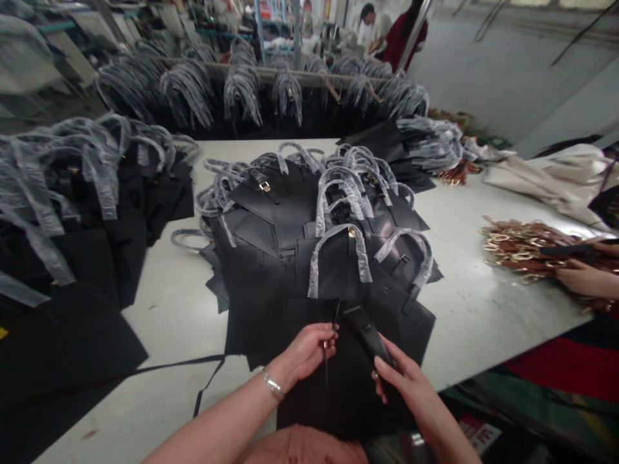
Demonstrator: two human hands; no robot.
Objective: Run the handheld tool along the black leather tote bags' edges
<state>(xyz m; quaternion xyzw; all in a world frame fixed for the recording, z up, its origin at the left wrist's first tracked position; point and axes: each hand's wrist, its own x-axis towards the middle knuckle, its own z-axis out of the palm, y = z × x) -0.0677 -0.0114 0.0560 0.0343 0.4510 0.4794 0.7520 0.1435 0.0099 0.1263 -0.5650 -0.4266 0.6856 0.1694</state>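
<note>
My left hand [312, 350] pinches a thin black strap [335, 312] that sticks up past the fingertips. A small metal bit shows by the fingers, and a thin end hangs below them. In my right hand [397, 370] is a black tapered piece [363, 327] with a broad squared end pointing up and left. Whether it is a leather tab or a tool, I cannot tell. Both hands are over a flat black bag panel [309, 393] at the table's front edge. Just beyond lie overlapping black handbags [333, 264], their handles [360, 248] wrapped in clear plastic.
More black bags [97, 238] cover the table [169, 277] at left. A rack of bags with wrapped handles [242, 90] stands behind. At right, another person's hands [583, 277] are at a heap of brown straps with gold rings [520, 248]. Beige cloth [556, 171] lies farther back.
</note>
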